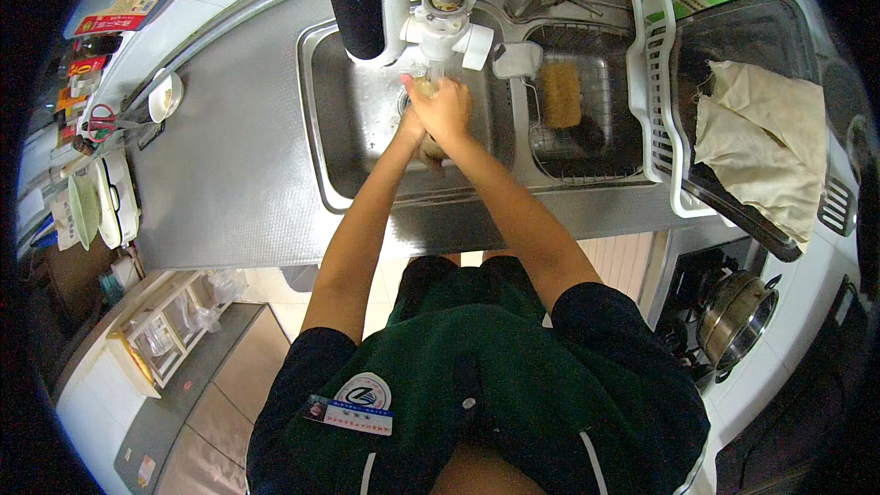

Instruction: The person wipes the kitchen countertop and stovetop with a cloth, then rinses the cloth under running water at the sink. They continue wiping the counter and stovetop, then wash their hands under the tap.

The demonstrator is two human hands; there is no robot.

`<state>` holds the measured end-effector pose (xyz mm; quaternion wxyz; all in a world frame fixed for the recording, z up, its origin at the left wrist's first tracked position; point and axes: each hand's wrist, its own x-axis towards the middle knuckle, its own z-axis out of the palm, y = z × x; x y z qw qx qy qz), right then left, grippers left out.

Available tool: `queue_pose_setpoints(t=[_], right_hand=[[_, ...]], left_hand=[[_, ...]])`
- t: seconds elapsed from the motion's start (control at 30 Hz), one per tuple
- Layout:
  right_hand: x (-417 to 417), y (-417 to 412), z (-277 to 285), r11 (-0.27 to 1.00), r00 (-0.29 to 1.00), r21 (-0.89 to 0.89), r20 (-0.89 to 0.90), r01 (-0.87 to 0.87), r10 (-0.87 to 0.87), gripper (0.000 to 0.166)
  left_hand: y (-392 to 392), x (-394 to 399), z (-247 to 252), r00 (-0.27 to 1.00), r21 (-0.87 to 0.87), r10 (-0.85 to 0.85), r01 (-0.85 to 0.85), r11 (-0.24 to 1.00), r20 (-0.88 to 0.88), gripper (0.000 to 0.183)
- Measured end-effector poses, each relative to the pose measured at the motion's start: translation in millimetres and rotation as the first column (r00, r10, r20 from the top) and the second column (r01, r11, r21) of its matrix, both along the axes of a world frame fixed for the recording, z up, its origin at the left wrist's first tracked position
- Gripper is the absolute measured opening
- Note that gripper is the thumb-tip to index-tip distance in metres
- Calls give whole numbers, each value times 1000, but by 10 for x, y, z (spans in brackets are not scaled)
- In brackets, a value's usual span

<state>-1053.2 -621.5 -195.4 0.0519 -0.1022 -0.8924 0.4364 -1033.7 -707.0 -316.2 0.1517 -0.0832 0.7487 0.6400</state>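
Note:
My right hand (450,108) and my left hand (412,125) are pressed together in the left basin (357,168) of a stainless-steel sink. Between them is a small pale-yellow piece (425,88), perhaps a peeled vegetable, mostly hidden by fingers. Much of my left hand lies beneath the right. Water (435,71) runs onto them from a white tap-mounted filter (440,31). On the basin floor, under my wrists, lies a brownish object (432,151) that is partly covered and unclear.
A black-topped cylindrical unit (368,3) overhangs the basin. In the right basin, a yellow scouring pad (562,95) sits on a wire rack (619,144). Beige cloth (763,141) lies by a white plastic basket (656,103). Left are a white bowl (166,96) and scissors (103,122).

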Motion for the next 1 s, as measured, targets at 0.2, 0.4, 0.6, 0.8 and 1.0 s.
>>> queue_pose_setpoints(t=[0.2, 0.4, 0.6, 0.8, 1.0], right_hand=[[-119, -42, -187, 993, 995, -119, 99, 22, -10, 48], [-326, 121, -1036, 811, 938, -513, 326, 281, -119, 28], [-260, 271, -418, 70, 755, -768, 639, 636, 145, 27], [87, 651, -533, 114, 686, -730, 676, 674, 268, 27], [245, 545, -721, 735, 907, -589, 9, -336, 422, 32]], left_hand=[[-75, 124, -36, 991, -223, 42, -13, 975, 127, 52], [19, 20, 465, 960, -283, 6, 77, 956, 279, 58], [-196, 121, 998, 851, 88, -437, 431, 898, 293, 39], [-492, 234, 854, 866, -305, -433, 495, 814, 250, 46], [-263, 35, 1479, 760, -372, -648, 615, 695, 47, 44]])
